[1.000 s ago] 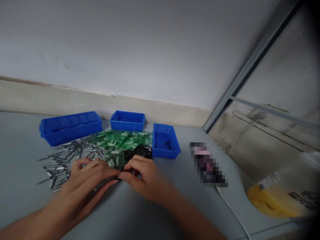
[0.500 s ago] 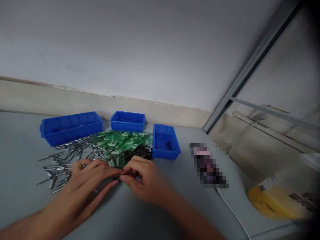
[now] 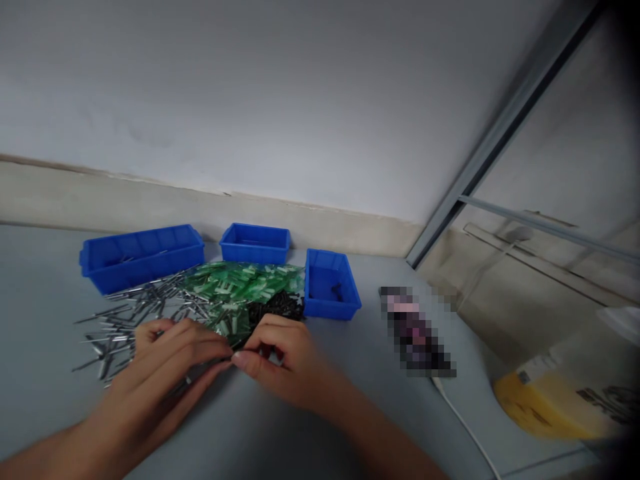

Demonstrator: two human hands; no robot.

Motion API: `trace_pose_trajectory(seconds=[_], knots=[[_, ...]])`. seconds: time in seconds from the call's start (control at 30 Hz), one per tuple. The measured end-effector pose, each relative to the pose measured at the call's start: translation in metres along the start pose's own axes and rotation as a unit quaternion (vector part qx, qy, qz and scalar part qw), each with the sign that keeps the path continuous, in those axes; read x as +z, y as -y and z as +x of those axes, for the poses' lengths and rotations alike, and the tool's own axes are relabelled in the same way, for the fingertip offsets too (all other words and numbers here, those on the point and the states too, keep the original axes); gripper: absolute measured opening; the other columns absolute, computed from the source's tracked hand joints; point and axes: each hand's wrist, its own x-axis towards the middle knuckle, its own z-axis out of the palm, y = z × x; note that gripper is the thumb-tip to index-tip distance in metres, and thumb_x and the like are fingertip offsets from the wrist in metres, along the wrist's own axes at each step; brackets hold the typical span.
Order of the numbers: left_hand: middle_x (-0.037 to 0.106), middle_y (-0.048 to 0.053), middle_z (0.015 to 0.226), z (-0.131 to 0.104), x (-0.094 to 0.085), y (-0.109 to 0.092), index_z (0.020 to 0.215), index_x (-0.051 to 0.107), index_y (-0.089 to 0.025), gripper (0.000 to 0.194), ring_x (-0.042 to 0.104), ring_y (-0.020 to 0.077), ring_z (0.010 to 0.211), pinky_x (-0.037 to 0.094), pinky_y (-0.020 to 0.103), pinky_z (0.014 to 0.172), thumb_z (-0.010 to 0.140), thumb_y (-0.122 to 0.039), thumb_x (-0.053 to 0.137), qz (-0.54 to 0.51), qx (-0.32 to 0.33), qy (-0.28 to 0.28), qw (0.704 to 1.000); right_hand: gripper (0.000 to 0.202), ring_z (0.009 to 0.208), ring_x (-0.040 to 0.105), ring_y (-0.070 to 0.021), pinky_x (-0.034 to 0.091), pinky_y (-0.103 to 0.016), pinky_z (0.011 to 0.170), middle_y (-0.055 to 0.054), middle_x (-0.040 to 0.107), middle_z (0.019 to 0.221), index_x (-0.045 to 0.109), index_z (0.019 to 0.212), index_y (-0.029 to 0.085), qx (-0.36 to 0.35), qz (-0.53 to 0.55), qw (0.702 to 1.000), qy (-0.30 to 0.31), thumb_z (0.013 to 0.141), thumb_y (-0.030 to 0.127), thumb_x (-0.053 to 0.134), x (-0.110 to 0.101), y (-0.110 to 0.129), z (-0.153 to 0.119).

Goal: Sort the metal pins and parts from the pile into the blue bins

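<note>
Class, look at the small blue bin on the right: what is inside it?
Inside the right blue bin lie a few small dark pieces on its floor. Its near wall hides the front of the floor.

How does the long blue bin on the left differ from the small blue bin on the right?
The long blue bin is wide and lies crosswise beside the metal pins; the small blue bin is shorter and runs front to back beside the black parts. Both are open blue plastic, nearly empty.
</note>
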Motion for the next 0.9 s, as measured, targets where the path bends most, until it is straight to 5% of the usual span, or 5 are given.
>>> trace_pose_trajectory(seconds=[0.6,0.77,0.9], knots=[[0.059,-0.002,0.09,-0.006,0.005,0.008,0.107,0.049,-0.025,0.02,0.049,0.0172,0.081,0.028,0.034,0.079,0.088,-0.023,0.042,0.014,-0.013,0.013,1.0,0.005,0.068,0.049,-0.0089,0.038,-0.018,0.061,0.002,0.048,0.074,0.058,0.078,0.016,0.0,-0.011,1.0,-0.007,0.081,0.014,0.056,-0.002,0.002,0.0],[0.06,-0.004,0.087,-0.006,0.004,0.012,0.105,0.051,-0.023,0.02,0.053,0.014,0.077,0.032,0.034,0.073,0.085,-0.024,0.048,0.043,0.044,0.021,0.998,0.004,0.067,0.049,-0.0086,0.037,-0.018,0.058,0.003,0.048,0.073,0.059,0.077,0.016,0.004,-0.008,1.0,-0.012,0.079,0.013,0.058,-0.003,0.003,0.001],[0.057,-0.007,0.084,-0.003,0.005,0.002,0.099,0.052,-0.021,0.017,0.053,0.0121,0.077,0.035,0.038,0.073,0.088,-0.028,0.04,0.029,-0.024,-0.013,0.999,0.005,0.066,0.047,-0.008,0.035,-0.018,0.056,0.003,0.048,0.072,0.06,0.077,0.015,0.01,0.001,1.0,-0.022,0.078,0.018,0.064,-0.002,0.003,0.002]])
